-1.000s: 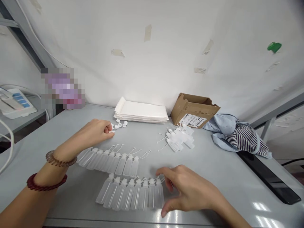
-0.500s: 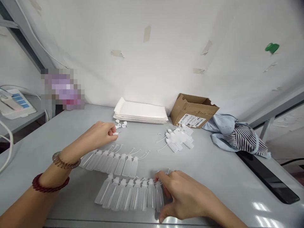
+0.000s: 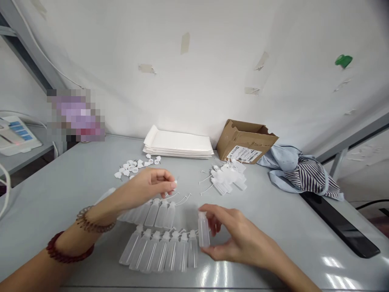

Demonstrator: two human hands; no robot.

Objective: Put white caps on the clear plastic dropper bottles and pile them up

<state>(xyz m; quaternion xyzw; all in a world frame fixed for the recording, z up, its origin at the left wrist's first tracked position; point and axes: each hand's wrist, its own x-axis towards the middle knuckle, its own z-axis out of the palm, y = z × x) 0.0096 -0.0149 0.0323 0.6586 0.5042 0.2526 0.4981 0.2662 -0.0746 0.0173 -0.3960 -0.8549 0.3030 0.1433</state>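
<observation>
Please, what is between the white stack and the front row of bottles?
In the head view: loose caps, the left hand, and the back row of bottles.

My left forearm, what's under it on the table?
Part of the far row of bottles. Those at its right end show clearly; the left forearm covers the tops of several farther left, so I can't count them.
</observation>
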